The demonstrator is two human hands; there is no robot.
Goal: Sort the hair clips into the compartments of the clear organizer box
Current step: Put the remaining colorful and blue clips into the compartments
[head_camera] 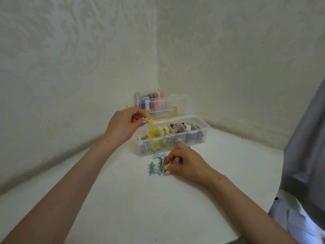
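My left hand [123, 126] and right hand [186, 163] are bare, and behind each wrist my forearm runs uncovered to the edge of view. My nails are longish and polished: a shimmery pale lilac on my left thumbnail [145, 122], a light shade on the right.

My only feed is the head camera: wide-angle, high over the near edge of the white desk [126, 205], facing forward and down toward its far corner, where two walls [228, 67] meet. The left forearm [66, 178] and right forearm [237, 196] stretch in from below; the clear organizer box [177, 136] sits close, mid-frame.
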